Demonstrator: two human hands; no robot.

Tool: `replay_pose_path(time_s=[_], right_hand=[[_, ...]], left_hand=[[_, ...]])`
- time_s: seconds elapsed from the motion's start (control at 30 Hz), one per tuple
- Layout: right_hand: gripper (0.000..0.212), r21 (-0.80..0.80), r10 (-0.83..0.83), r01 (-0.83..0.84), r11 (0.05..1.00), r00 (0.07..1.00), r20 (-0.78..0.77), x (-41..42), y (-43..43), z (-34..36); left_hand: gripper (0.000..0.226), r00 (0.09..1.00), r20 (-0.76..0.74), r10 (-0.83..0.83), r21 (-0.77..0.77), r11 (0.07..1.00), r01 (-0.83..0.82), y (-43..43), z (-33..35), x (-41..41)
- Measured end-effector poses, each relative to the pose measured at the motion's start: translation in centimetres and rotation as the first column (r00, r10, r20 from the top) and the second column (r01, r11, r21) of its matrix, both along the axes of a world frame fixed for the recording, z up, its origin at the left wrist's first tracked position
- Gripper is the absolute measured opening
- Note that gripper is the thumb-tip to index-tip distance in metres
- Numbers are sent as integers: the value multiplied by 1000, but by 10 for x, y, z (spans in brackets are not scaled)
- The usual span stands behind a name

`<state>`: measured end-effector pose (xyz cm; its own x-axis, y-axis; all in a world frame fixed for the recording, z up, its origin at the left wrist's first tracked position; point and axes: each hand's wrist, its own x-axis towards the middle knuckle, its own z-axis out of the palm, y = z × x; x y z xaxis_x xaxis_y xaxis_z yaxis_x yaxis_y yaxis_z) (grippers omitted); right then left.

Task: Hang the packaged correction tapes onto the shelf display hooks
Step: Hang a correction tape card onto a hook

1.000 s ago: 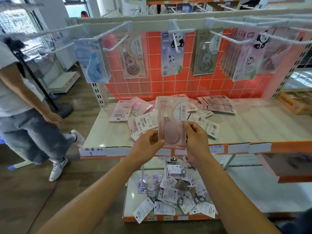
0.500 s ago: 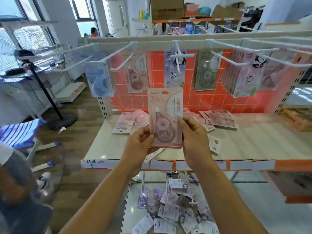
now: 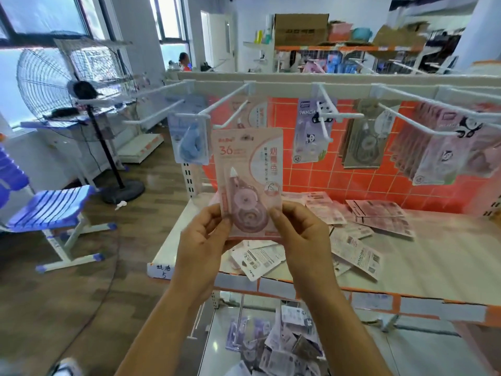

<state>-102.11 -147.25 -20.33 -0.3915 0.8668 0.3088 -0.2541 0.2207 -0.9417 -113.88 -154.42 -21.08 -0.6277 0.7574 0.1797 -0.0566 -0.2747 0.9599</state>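
Observation:
I hold a pink packaged correction tape (image 3: pixel 248 169) upright in front of me. My left hand (image 3: pixel 202 240) pinches its lower left edge and my right hand (image 3: pixel 301 234) pinches its lower right edge. Its top edge sits just below a white display hook (image 3: pixel 225 105), on which another pink package (image 3: pixel 256 115) hangs behind. More loose packages (image 3: pixel 355 237) lie scattered on the shelf (image 3: pixel 439 267) under my hands.
Neighbouring hooks carry a blue package (image 3: pixel 189 139), a panda package (image 3: pixel 311 134), a grey one (image 3: pixel 366 142) and a thick row of pink ones (image 3: pixel 444 147). A lower shelf holds several more packages (image 3: pixel 282 346). A fan (image 3: pixel 54 85) and a blue chair (image 3: pixel 51 207) stand to the left.
Both hands have raised the pink package from shelf level up toward the hooks, and my view has tilted upward. The person standing at the left has gone from view.

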Motion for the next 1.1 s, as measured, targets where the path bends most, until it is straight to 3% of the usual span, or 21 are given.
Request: replay_pose_path(time_s=[0.3, 0.73, 1.1], right_hand=[[19, 28, -42, 43, 999, 999, -35, -37, -12, 5], [17, 41, -156, 156, 987, 988, 16, -58, -5, 0], [11, 6, -247, 247, 969, 968, 43, -75, 11, -16]], left_hand=[[23, 997, -82, 13, 43, 999, -10, -7, 9, -38], [26, 999, -28, -37, 50, 998, 38, 11, 3, -63], [15, 999, 10, -52, 7, 999, 52, 28, -11, -77]])
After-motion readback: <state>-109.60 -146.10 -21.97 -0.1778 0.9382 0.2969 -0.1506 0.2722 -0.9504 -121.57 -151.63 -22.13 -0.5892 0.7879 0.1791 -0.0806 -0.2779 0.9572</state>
